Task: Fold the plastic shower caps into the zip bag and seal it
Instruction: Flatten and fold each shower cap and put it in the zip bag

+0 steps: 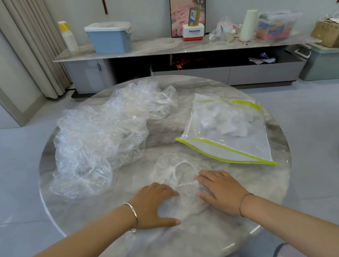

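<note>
A person's left hand [154, 204] and right hand [222, 191] lie flat on 1 clear shower cap [174, 169] spread on a round marble table [263, 191]. The fingers [207, 176] of both are straight and grip nothing, and the left thumb is splayed wide toward the body. The cap sits between the 2 sets of fingertips and stretches past them, away from the person, its elastic ring showing just beyond the fingers. Its long axis appears to run near to far. Both hands touch it, so neither is nearer, and a fold would likely bring 1 side over the other along that axis. The zip bag [227, 131], green-edged and already holding white folded caps, lies beyond and to the right of the right fingers, apart from them and closer to that hand. Whether its mouth is open cannot be told. A crumpled pile of caps [99, 139] waits beyond the left fingers.
</note>
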{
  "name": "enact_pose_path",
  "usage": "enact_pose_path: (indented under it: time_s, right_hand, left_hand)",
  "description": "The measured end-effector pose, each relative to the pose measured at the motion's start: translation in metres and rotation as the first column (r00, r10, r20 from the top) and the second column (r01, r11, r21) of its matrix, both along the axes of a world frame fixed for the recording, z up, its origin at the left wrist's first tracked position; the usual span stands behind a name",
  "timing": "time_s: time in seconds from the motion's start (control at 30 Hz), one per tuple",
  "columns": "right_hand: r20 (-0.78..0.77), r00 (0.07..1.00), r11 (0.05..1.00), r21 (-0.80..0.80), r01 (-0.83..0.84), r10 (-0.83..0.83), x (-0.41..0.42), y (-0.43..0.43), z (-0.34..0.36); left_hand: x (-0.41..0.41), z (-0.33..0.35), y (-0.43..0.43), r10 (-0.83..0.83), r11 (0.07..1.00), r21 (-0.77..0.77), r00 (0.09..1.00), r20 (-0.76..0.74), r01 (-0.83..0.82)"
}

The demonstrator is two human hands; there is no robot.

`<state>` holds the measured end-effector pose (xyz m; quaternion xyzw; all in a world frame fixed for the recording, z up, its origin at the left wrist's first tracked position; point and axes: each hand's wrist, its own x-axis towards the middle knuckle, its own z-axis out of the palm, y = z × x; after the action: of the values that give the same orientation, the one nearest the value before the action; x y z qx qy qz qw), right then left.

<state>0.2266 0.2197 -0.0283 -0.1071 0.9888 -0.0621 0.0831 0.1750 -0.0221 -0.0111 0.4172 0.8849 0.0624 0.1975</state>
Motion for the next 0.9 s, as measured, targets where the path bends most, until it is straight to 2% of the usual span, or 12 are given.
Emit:
enact_pose_path:
  time_s: [0.07,0.2,0.27,0.43,0.53,0.6,0.63,0.7,0.77,0.83,0.9]
  right_hand:
    - [-0.026,0.999,0.999,0.005,0.035,-0.034,0.003,-0.003,0.001]
    - [-0.01,0.998,0.997,-0.044,-0.057,0.056,0.014,-0.016,0.001]
    - [-0.007,0.995,0.989,-0.113,-0.096,0.096,0.02,-0.022,0.003]
    - [-0.118,0.983,0.963,-0.212,-0.165,0.142,0.02,-0.023,0.007]
    - [-0.11,0.973,0.962,-0.162,-0.22,0.204,0.015,-0.013,0.002]
    - [-0.068,0.972,0.967,-0.106,-0.232,0.226,0.012,-0.009,-0.004]
    - [-0.07,0.974,0.969,-0.112,-0.222,0.215,0.009,-0.009,-0.005]
    - [-0.094,0.99,0.962,-0.243,-0.122,0.102,0.004,-0.008,-0.006]
    - [-0.079,0.993,0.884,-0.466,0.045,-0.092,0.0,-0.009,-0.003]
    - [0.047,0.97,0.726,-0.655,0.209,-0.238,-0.003,-0.009,-0.001]
    - [0.167,0.935,0.61,-0.719,0.333,-0.313,-0.005,-0.012,-0.001]
  left_hand:
    - [0.002,-0.009,0.002,0.002,0.994,-0.108,0.997,-0.083,-0.011]
    - [-0.006,-0.005,0.002,0.121,0.962,-0.219,0.976,-0.18,-0.16]
    - [-0.004,0.001,0.006,0.082,0.977,-0.164,0.955,-0.285,-0.133]
    - [0.004,-0.011,0.018,-0.032,0.999,0.017,0.937,-0.347,0.04]
    - [0.001,-0.008,0.02,0.027,1.0,0.0,0.97,-0.24,-0.028]
    - [0.0,-0.008,0.018,0.082,0.996,0.043,0.981,-0.176,-0.076]
    - [-0.001,-0.008,0.016,0.111,0.992,0.071,0.985,-0.135,-0.102]
    - [-0.003,-0.006,0.012,0.199,0.962,0.203,0.978,-0.058,-0.183]
    - [-0.006,-0.003,0.008,0.287,0.886,0.359,0.955,0.07,-0.293]
    - [-0.011,0.0,0.005,0.335,0.8,0.441,0.913,0.233,-0.406]
    - [-0.016,-0.002,0.004,0.385,0.721,0.437,0.835,0.392,-0.538]
